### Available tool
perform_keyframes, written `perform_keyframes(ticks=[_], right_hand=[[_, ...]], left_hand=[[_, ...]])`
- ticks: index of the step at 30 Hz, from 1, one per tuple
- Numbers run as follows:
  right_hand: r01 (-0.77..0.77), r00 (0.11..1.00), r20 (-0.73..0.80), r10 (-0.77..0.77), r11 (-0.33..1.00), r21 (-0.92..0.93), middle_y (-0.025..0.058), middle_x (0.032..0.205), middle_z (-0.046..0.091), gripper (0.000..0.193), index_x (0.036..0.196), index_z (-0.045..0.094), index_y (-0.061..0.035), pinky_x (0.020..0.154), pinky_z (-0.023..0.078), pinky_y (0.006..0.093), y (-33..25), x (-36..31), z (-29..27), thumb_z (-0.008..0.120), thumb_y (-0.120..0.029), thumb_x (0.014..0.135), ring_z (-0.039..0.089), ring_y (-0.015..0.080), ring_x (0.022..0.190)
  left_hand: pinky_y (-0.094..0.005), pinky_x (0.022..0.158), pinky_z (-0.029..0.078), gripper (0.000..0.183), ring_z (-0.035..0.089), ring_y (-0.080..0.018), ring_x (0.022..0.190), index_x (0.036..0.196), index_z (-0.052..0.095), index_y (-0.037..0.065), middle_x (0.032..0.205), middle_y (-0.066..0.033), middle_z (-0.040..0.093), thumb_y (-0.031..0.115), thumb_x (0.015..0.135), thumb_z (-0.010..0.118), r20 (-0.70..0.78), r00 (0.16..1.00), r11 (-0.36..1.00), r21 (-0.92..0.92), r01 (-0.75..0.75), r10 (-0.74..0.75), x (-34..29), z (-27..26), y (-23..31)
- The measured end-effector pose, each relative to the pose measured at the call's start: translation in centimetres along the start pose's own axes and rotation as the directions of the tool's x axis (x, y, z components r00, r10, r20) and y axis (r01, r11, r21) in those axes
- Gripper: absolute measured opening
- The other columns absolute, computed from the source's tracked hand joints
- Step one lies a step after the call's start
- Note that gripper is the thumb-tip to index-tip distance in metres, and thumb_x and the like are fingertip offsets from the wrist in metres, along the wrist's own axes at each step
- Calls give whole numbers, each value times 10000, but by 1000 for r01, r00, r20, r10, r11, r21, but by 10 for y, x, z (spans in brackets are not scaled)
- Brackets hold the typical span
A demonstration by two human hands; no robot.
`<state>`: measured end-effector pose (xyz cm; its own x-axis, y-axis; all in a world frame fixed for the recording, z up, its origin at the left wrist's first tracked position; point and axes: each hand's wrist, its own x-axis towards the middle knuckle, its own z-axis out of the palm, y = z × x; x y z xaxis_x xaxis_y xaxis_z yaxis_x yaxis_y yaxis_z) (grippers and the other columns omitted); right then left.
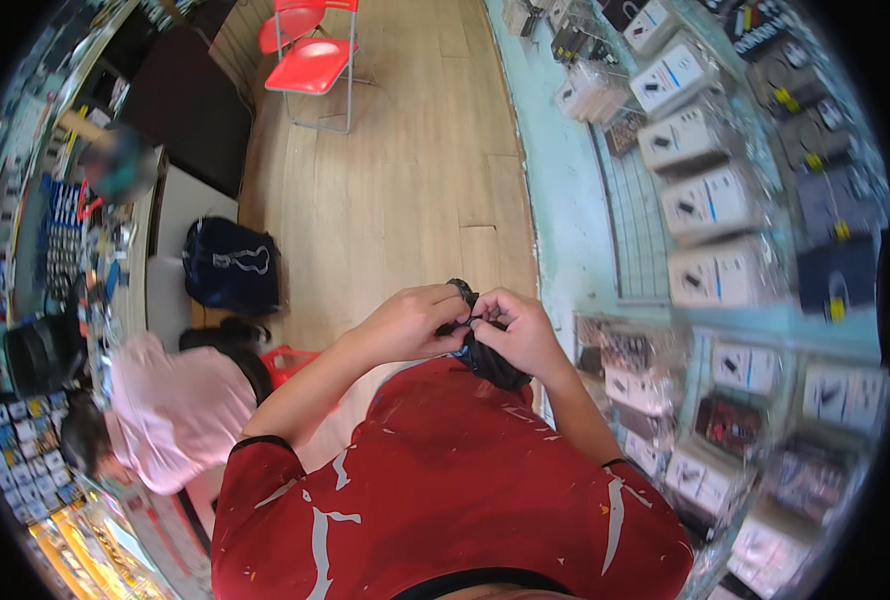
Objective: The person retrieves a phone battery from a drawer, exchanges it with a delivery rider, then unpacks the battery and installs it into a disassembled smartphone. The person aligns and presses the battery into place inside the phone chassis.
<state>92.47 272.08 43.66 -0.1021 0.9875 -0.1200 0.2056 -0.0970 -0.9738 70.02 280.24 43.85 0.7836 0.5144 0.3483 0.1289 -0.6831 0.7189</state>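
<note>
In front of my chest, both hands meet at a small black bundle [497, 364] that looks soft, like fabric or a pouch; its exact kind I cannot make out. My left hand [420, 320] pinches its upper edge from the left, fingers bent. From the right, my right hand [517, 332] grips it too, thumb and forefinger pressed close to the left fingers. The bundle hangs mostly below the right hand, and a bit of dark material shows above the fingertips. What lies between the fingertips is hidden.
At left, a person in a pink top [187, 410] bends beside a counter. A dark blue bag [231, 264] stands near it. Red folding chairs [310, 66] stand on the wooden floor ahead. Packaged goods [710, 200] hang along the right wall.
</note>
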Motion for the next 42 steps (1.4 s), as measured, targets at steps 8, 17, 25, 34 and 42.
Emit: perform_keyframes(ticks=[8, 17, 25, 34, 42], right_hand=[[-39, 994, -79, 72, 935, 352, -26, 842, 644, 120, 965, 646, 6, 690, 505, 238, 33, 344, -109, 748, -2, 901, 602, 42, 767], [111, 989, 70, -127, 972, 205, 14, 902, 671, 126, 1027, 673, 24, 742, 529, 256, -47, 733, -189, 741, 12, 922, 609, 75, 804], [35, 998, 45, -41, 992, 118, 5, 946, 667, 121, 1070, 672, 24, 751, 538, 248, -77, 1061, -249, 740, -3, 973, 623, 67, 835], [-221, 975, 130, 182, 872, 437, 10, 1032, 707, 135, 1149, 702, 13, 882, 519, 234, -115, 1400, -330, 678, -14, 1019, 647, 69, 950], [-314, 903, 413, 120, 840, 442, 19, 1082, 726, 213, 1226, 718, 32, 936, 535, 257, -138, 1728, -357, 674, -24, 1025, 677, 93, 1009]], left_hand=[[-370, 626, 539, 253, 675, -244, 759, 852, 603, 48, 868, -98, 650, -17, 756, 829, -131, 984, 984, 111, 139, -124, 198, -149, -262], [-364, 761, 590, 224, 709, -249, 891, 1099, 708, 22, 1013, -108, 702, -32, 902, 799, -206, 973, 992, 37, 117, -107, 449, -319, -465], [-374, 753, 574, 214, 675, -261, 865, 1008, 692, 16, 986, -93, 678, 11, 848, 834, -252, 949, 979, -121, 161, -187, 628, -471, -711], [-421, 818, 576, 314, 694, -307, 977, 1117, 700, 57, 1055, -106, 681, 43, 818, 798, -231, 965, 992, -47, 119, -127, 824, -644, -937], [-437, 865, 503, 247, 640, -308, 918, 1044, 671, 53, 976, -92, 659, 81, 832, 795, -382, 896, 970, 1, 244, -225, 959, -793, -1137]])
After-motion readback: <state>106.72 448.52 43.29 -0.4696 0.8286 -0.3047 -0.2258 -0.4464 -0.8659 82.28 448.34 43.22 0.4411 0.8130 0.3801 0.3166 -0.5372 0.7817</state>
